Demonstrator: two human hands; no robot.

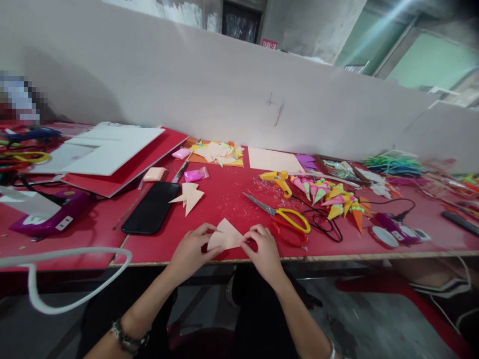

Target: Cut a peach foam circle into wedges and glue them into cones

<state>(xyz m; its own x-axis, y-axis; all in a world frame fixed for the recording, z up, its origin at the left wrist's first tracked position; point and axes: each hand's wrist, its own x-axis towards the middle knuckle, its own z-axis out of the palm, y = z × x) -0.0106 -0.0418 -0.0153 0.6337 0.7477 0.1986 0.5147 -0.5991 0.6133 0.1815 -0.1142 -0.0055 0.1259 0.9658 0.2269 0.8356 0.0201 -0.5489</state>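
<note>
A cream fan-shaped piece of paper (226, 236) is held between my two hands near the front edge of the red table. My left hand (193, 245) pinches its left side, thumb below and fingers above. At the paper's right corner, the fingertips of my right hand (262, 248) are pressed together on it. Several similar cut paper pieces (190, 195) lie just beyond my left hand. To the right of my right hand rest scissors (279, 212) with yellow and red handles, their blades pointing away to the left.
A black phone (151, 208) lies at left, near white boards (119, 144). Beyond the scissors are a yellow glue gun (279, 180) with its black cord and several colourful paper cones (329, 197). More cut paper (217, 152) lies at the back. Purple power sockets (398, 229) sit on both sides.
</note>
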